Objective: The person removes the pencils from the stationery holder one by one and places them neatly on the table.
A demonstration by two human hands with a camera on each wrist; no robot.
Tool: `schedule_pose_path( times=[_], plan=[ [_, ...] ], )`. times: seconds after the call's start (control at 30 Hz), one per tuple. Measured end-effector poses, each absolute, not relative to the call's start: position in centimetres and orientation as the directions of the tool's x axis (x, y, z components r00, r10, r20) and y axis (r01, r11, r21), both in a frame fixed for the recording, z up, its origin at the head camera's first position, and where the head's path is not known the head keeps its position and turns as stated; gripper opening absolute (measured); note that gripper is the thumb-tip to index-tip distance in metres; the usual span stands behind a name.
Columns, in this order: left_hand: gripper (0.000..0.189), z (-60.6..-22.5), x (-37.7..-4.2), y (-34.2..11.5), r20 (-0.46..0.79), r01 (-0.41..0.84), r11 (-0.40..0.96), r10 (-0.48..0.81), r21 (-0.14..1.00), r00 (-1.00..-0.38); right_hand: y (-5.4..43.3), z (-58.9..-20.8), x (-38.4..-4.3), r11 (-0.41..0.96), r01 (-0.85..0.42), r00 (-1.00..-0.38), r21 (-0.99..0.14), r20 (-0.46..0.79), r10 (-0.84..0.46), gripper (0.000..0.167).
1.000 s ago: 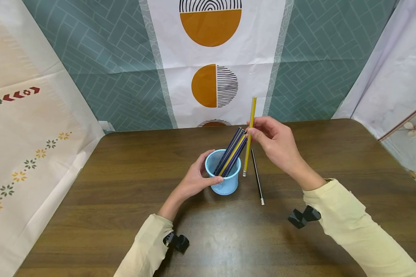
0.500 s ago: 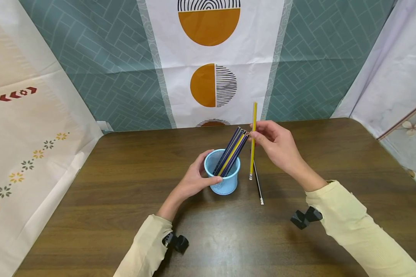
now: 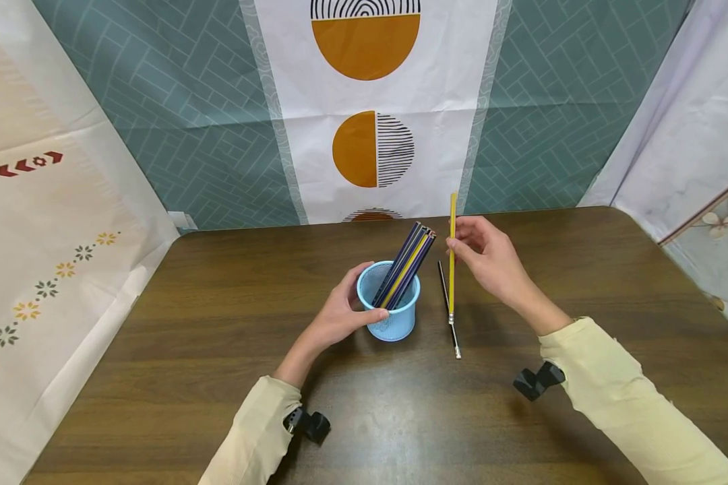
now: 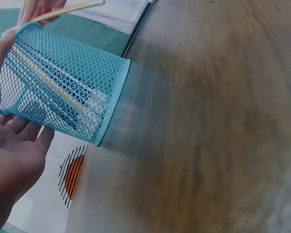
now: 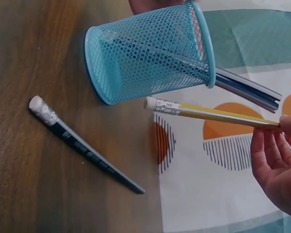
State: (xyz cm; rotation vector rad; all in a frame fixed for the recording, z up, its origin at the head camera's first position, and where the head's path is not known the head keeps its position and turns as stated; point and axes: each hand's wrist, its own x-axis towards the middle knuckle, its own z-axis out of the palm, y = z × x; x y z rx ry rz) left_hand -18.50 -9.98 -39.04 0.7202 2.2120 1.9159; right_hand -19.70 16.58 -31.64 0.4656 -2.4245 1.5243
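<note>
A light blue mesh pencil cup (image 3: 393, 328) stands on the table, gripped around its side by my left hand (image 3: 344, 311). Several dark pencils and a yellow one lean to the right inside it, as a bundle (image 3: 408, 264). My right hand (image 3: 491, 259) pinches a yellow pencil (image 3: 451, 283) between thumb and fingers, eraser end down, to the right of the cup. In the right wrist view the eraser of this yellow pencil (image 5: 208, 115) is above the tabletop. A black pencil (image 5: 89, 150) with a white eraser lies on the table under it.
The brown wooden table (image 3: 218, 350) reaches back to a wall covering (image 3: 230, 135) with a teal pattern and a white strip of orange half circles. Patterned cloths (image 3: 54, 236) hang at both sides. A black camera mount (image 3: 308, 424) sits on each wrist.
My right hand has moved slightly right and down with the yellow pencil, away from the bundle in the cup. The left hand and the cup have stayed in place.
</note>
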Motion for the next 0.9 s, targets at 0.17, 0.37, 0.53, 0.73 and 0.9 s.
schedule_pose_path(
  times=[0.17, 0.37, 0.53, 0.73, 0.9],
  plan=[
    [0.083, -39.1, -18.5, -10.0, 0.209, 0.269, 0.082, 0.428, 0.960, -0.879, 16.8, -32.3, -20.0, 0.457, -0.360, -0.933, -0.813, 0.322, -0.162, 0.028],
    [0.084, -39.1, -18.4, -10.0, 0.208, 0.269, 0.085, 0.430, 0.959, -0.879, 16.9, -33.0, -20.1, 0.494, -0.326, -0.945, -0.806, 0.282, -0.164, 0.030],
    [0.084, -39.1, -18.5, -10.0, 0.206, 0.263, 0.079, 0.428, 0.962, -0.880, 17.2, -33.5, -20.3, 0.503, -0.275, -0.961, -0.820, 0.228, -0.153, 0.030],
    [0.082, -39.1, -18.5, -9.9, 0.209, 0.264, 0.075, 0.422, 0.962, -0.882, 17.9, -34.4, -20.6, 0.510, -0.210, -0.977, -0.834, 0.156, -0.146, 0.032],
    [0.082, -38.9, -18.5, -9.8, 0.204, 0.261, 0.084, 0.416, 0.962, -0.886, 18.4, -35.2, -21.0, 0.521, -0.150, -0.987, -0.840, 0.095, -0.130, 0.034]
  ],
)
